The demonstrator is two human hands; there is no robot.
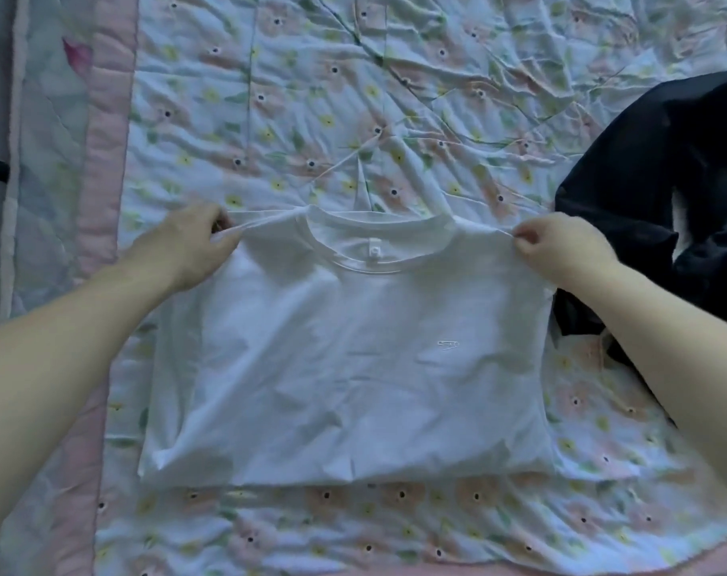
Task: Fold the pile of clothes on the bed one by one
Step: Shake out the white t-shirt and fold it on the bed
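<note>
The white T-shirt is laid flat on the floral quilt, collar away from the person, and is pinched at its 2 shoulder corners. The left shoulder is gripped by the curled fingers of the left hand, the right shoulder by the right hand, thumb against forefinger. Between the 2 grips the top edge is drawn taut, probably so that wrinkles are pulled out before a fold is made. Below the grips the body is spread smooth down to the hem. Just outside the right grip a dark garment is heaped, likely awaiting folding.
</note>
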